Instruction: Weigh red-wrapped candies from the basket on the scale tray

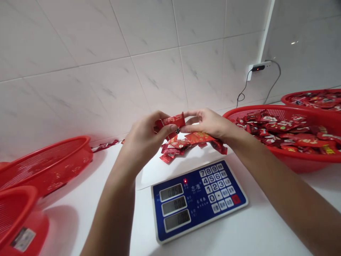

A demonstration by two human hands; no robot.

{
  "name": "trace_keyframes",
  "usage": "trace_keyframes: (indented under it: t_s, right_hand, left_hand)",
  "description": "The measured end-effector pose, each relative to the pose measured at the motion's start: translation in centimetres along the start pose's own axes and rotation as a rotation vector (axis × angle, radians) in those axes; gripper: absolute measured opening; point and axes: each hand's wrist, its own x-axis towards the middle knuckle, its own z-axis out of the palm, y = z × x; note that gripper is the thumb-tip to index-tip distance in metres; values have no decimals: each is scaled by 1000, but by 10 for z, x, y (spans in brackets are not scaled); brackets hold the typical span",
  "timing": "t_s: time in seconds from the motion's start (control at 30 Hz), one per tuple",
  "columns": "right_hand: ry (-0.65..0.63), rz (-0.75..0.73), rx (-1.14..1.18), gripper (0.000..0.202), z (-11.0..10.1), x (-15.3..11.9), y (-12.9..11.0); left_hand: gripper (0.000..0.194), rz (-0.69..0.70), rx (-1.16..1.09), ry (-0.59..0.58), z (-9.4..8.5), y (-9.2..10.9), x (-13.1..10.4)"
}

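My left hand is closed around a small red snack packet, the thumb lying across its front. At the packet's right end, my right hand has its thumb and curled fingers against it, with the fingertips partly hidden. Just beneath both hands, a loose pile of red packets lies on the white pan of a digital scale. The scale's blue panel faces me, with number keys, three grey displays and a lit red light.
To the right, a red plastic basket holds many red packets, with another filled basket behind it. Red baskets stand at the left. Some packets lie by the tiled wall. A power strip with cables hangs there.
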Motion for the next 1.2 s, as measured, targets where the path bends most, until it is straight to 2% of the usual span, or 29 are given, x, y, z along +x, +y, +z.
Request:
trace_keyframes:
  t_s: [0.1, 0.17, 0.27, 0.4, 0.47, 0.57, 0.63, 0.7, 0.8, 0.87, 0.93, 1.1, 1.2]
  right_hand:
    - [-42, 86, -69, 40, -10, -4, 3]
    - [-45, 98, -62, 39, -11, -8, -2]
    - [-42, 38, -97, 29, -9, -11, -8]
    - [-11, -35, -165, 18, -8, -9, -7]
    - [28, -28, -155, 19, -9, -7, -4]
    - [99, -34, -95, 18, -9, -6, -2]
    - [115, -42, -51, 16, -9, -7, -4]
    - [68, -21, -37, 22, -9, -8, -7]
    - [-17, 21, -77, 35, -10, -9, -9]
    - [-16, 31, -124, 38, -12, -8, -8]
    - [-31, 45, -161, 35, -13, -7, -5]
    - [-127, 86, -183, 27, -11, -5, 5]
    - [-42, 44, -252, 32, -12, -3, 8]
  left_hand:
    - [20, 13, 159, -7, -1, -3, 1]
    - [22, 29, 187, -59, -2, 0, -2]
    - [22, 36, 131, -136, -4, 6, -5]
    - [15, 51, 150, -127, -4, 8, -5]
    - [17, 20, 101, -136, -3, 6, -3]
    - [21, -49, -144, -155, -1, 4, -1]
    - [30, -69, -288, -141, 0, 2, 0]
    - [37, -82, -291, -66, -1, 0, 1]
    - [27, -102, -184, 46, -2, -6, 4]
    - [22, -93, -175, 49, -1, -12, 6]
    - [30, -60, -207, 30, 1, -16, 8]
    - [34, 6, -264, -6, 14, -13, 8]
    - [28, -27, -216, 13, 24, -17, 9]
